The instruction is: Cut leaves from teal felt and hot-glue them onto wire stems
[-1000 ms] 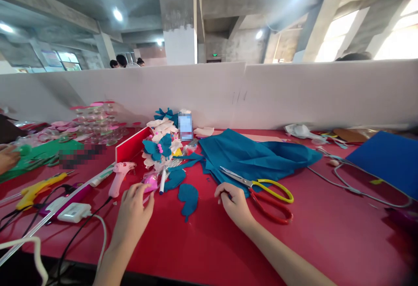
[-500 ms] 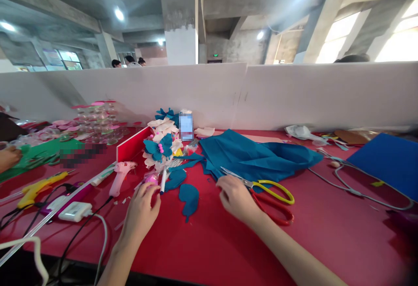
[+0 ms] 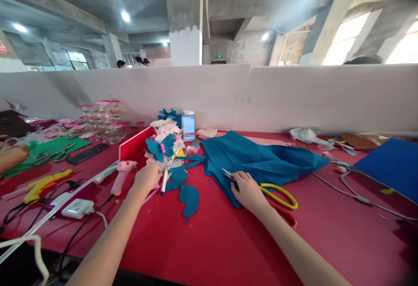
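Note:
My left hand (image 3: pixel 148 175) is closed at the front of the flower cluster, its fingertips hidden; I cannot make out what they hold. A teal fabric flower (image 3: pixel 160 146) with pink beads and pale petals (image 3: pixel 165 126) stand just behind it. To its right lie a marker (image 3: pixel 164 180) and cut teal petals (image 3: pixel 189 201). My right hand (image 3: pixel 248 190) rests across the middle of the scissors (image 3: pixel 281 195), fingers apart, covering the pivot. The scissors' yellow and red handles stick out to its right, beside the spread teal cloth (image 3: pixel 235 155).
A pink glue gun (image 3: pixel 121 177), a yellow soldering-iron-like tool (image 3: pixel 45 186) and a white plug (image 3: pixel 75 208) with cords lie left. A co-worker's hand (image 3: pixel 13 157) is by green sheets (image 3: pixel 76 146). A phone (image 3: pixel 188 128) stands at the back. Right are a cable (image 3: pixel 355 194) and blue board (image 3: pixel 392 168).
My left hand has moved forward towards the flowers and closed. My right hand has shifted slightly right along the scissors, which stay in place. The view has turned slightly left.

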The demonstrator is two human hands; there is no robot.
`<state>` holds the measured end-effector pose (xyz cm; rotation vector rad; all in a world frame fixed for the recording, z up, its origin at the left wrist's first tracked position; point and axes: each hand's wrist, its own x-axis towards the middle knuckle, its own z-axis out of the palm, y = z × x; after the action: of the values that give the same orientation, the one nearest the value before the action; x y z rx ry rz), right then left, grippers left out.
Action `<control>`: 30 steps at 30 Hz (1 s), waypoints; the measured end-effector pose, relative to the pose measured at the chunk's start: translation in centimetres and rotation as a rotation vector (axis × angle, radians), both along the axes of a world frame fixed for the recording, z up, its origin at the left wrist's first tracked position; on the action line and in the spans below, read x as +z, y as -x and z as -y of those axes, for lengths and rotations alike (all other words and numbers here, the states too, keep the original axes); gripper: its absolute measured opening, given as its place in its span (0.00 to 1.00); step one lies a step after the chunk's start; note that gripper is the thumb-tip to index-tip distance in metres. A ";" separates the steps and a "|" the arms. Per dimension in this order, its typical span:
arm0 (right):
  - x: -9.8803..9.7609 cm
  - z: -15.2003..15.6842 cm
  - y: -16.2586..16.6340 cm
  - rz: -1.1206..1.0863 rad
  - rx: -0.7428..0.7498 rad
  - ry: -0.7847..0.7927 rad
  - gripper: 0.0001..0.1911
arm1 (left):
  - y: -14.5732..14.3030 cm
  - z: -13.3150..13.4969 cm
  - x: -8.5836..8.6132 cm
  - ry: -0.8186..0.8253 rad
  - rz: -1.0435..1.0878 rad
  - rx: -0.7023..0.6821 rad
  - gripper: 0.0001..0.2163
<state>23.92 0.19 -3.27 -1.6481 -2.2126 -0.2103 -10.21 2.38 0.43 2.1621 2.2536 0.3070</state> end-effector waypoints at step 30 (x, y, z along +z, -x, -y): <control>0.0 0.1 0.0 -0.034 0.010 -0.083 0.14 | 0.0 11.2 1.0 -0.653 -0.202 0.168 0.11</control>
<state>23.95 0.07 -3.23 -1.5843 -2.1574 -0.2664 -10.22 -8.81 1.38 2.3475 2.7456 0.9944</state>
